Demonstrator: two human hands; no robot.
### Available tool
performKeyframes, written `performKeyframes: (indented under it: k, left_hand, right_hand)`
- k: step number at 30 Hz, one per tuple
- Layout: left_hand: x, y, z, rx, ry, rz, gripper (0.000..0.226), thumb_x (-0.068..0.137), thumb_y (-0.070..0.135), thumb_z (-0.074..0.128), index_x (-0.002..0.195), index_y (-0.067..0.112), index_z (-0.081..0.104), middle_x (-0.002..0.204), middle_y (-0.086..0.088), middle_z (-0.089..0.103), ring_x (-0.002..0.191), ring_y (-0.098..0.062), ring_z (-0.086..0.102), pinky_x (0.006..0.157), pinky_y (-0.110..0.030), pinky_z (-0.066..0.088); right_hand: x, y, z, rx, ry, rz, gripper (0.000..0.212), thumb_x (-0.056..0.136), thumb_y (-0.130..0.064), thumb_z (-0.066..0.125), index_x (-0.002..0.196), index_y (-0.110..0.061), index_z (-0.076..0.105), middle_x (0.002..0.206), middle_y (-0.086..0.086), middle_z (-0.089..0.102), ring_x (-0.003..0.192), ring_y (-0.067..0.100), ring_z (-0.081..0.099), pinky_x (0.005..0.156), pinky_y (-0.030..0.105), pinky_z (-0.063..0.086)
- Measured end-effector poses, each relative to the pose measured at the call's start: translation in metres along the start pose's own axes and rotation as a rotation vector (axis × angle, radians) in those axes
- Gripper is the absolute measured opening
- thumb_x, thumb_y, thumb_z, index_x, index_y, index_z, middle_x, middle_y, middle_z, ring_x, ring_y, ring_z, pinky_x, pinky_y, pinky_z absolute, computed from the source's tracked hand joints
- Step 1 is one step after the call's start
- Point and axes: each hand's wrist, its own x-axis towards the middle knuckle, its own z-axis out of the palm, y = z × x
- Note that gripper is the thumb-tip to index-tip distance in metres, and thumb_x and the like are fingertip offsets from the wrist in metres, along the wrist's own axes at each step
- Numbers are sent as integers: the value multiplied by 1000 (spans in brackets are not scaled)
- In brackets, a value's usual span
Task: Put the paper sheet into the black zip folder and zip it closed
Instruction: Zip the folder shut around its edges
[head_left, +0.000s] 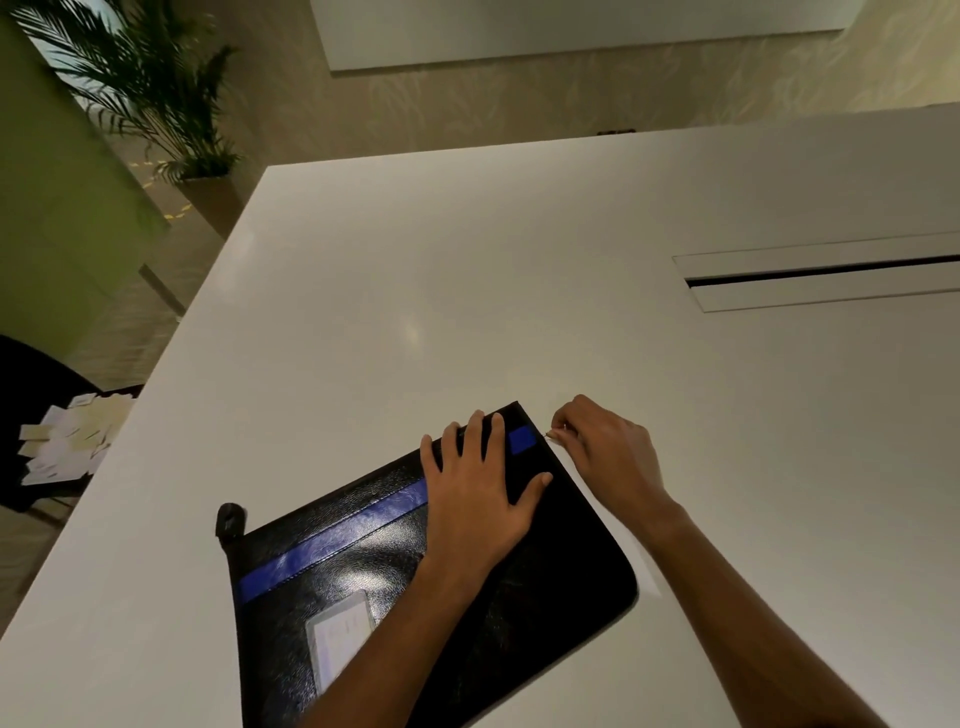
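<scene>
Nearest lay the black zip folder (545, 571), flat on the white surface (467, 291), with the left hand (483, 488) pressing it, fingers spread and straight. The right hand (608, 447) pinched what looked like the zip pull (549, 436) at the far corner. The folder seemed light, soft and slick, best pinned flat while the pull was drawn. The paper sheet did not show.

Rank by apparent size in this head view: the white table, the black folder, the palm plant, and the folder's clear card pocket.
1. white table
2. black folder
3. palm plant, which stands farther off, so its true size is unsure
4. card pocket
</scene>
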Motion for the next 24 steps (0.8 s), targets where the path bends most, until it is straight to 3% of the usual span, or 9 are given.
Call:
performKeyframes:
  k: [14, 20, 24]
  left_hand:
    - [0, 0, 4, -4, 12, -12, 87, 98, 81, 42, 159, 19, 48, 165, -7, 47, 147, -38, 45, 127, -68, 25]
    - [0, 0, 1, -4, -13, -18, 88, 98, 81, 42, 160, 20, 48, 166, -6, 47, 148, -38, 45, 127, -67, 25]
    - [5, -5, -7, -52, -23, -24, 84, 98, 82, 41, 159, 24, 51, 165, 0, 50, 148, -31, 47, 126, -60, 30]
  right_hand:
    - [43, -2, 21, 0, -8, -33, 11, 109, -42, 60, 100, -37, 55, 97, -14, 62, 71, 10, 66, 59, 37, 57]
    - [41, -5, 18, 31, -35, 16, 10, 108, -45, 59, 101, -39, 54, 94, -16, 65, 72, 11, 66, 63, 43, 61]
    - [29, -10, 1, 126, -76, 175, 24, 104, -61, 55, 123, -47, 57, 94, -22, 70, 82, 6, 70, 70, 37, 63]
